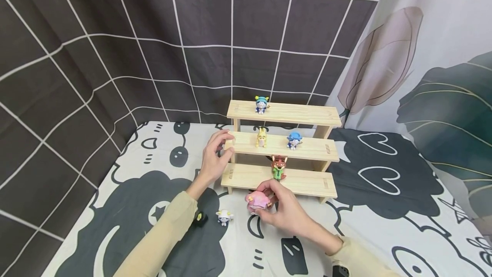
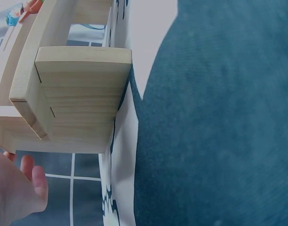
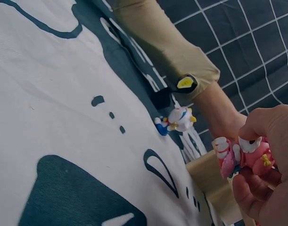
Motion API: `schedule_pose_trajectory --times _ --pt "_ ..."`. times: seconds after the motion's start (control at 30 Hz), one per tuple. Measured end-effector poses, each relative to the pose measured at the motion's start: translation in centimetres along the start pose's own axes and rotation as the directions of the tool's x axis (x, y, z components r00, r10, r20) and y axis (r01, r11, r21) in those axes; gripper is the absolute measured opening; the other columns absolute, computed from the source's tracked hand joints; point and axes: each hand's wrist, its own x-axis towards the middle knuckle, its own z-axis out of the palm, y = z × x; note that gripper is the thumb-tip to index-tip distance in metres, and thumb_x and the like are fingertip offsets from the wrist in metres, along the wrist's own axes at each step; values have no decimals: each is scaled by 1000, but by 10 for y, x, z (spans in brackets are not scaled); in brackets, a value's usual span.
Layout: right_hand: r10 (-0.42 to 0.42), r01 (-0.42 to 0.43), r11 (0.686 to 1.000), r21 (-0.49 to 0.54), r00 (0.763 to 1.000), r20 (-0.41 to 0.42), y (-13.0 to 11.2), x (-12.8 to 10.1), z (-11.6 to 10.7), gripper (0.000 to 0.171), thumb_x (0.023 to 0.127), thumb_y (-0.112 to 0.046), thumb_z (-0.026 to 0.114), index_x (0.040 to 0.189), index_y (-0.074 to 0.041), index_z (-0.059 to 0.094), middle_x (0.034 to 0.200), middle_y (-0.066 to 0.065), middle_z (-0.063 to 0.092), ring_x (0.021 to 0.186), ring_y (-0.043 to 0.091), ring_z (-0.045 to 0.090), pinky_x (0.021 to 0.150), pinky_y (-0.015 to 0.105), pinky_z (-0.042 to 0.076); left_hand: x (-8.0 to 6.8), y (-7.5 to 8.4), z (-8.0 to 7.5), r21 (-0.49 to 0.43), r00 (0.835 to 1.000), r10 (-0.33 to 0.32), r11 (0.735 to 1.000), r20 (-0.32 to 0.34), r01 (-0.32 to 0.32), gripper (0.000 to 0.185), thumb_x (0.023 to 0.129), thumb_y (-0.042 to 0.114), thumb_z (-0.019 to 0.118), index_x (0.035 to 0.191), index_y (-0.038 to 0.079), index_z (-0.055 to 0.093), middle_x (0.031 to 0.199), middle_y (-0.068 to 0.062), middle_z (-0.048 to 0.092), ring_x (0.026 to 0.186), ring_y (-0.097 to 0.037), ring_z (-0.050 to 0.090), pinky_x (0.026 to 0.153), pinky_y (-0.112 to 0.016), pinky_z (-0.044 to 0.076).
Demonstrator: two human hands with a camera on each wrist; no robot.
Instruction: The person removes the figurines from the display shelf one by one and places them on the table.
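the right hand (image 1: 286,211) pinches a pink figure (image 1: 258,200) between thumb and fingers, in front of the wooden shelf (image 1: 307,117) and left of its middle. its grip seems to sit on a rounded body, so a loose pinch could let the figure roll out and drop short of the shelf. a fox figure (image 1: 278,167) stands on the shelf's bottom tier (image 1: 307,183), just beyond that hand's knuckles; a careless forward reach could knock it over.

the left hand (image 1: 216,157) curves thumb and fingers about the left end of the shelf's middle tier (image 1: 320,148). a tug there could rock the frame and topple the yellow figure (image 1: 261,138) and blue-hatted figure (image 1: 294,141) on that tier. in front of the shelf's left end, a white figure (image 1: 224,216) stands near the left sleeve (image 1: 165,230), which could sweep it aside if the forearm swings right.
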Motion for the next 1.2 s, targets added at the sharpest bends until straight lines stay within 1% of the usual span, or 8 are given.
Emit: schedule_pose_trajectory --times 0.1,0.33,0.57,0.73,0.97,1.2 --pt "-1 1 1000 -2 1000 2 1 -2 3 48 68 8 81 108 -4 59 95 0 64 82 12 59 65 27 54 0 1 0 -1 1000 1 1000 4 -1 31 86 7 60 116 2 66 141 -14 52 109 -32 54 90 -58 44" --pt "16 -16 1000 -5 1000 14 5 -6 9 50 67 8 81 109 -6 59 95 -3 63 83 12 60 65 27 54 0 -1 0 -8 1000 5 1000 -10 -5 32 84 6 61 115 3 66 141 -13 53 108 -32 55 89 -58 45" --pt "31 -31 1000 2 999 39 7 -10 15 47 70 6 80 110 -7 58 95 -3 63 83 10 59 66 28 54 1 -1 0 -6 1000 18 1000 -13 -18 31 84 5 62 115 3 67 141 -13 53 106 -31 55 88 -57 45" --pt "26 -26 1000 -5 999 37 10 -11 20 47 68 5 80 108 -7 58 93 -4 63 82 10 59 66 27 54 1 1 0 -10 1000 14 1000 -10 -14 31 85 5 61 115 3 67 141 -13 53 106 -31 55 88 -54 45" --pt "69 -69 998 -9 996 50 11 -11 22 47 69 4 80 109 -8 58 94 -5 62 83 10 58 66 26 54 1 0 0 -15 1000 15 1000 -14 -15 32 84 4 62 115 3 67 141 -13 53 105 -31 55 87 -57 45" --pt "77 -77 997 -8 994 71 13 -12 24 47 71 2 80 110 -8 58 96 -4 62 83 10 57 67 28 53 1 -1 0 -10 1000 9 1000 -12 -9 31 84 6 61 115 3 67 140 -12 53 106 -31 55 88 -56 45"
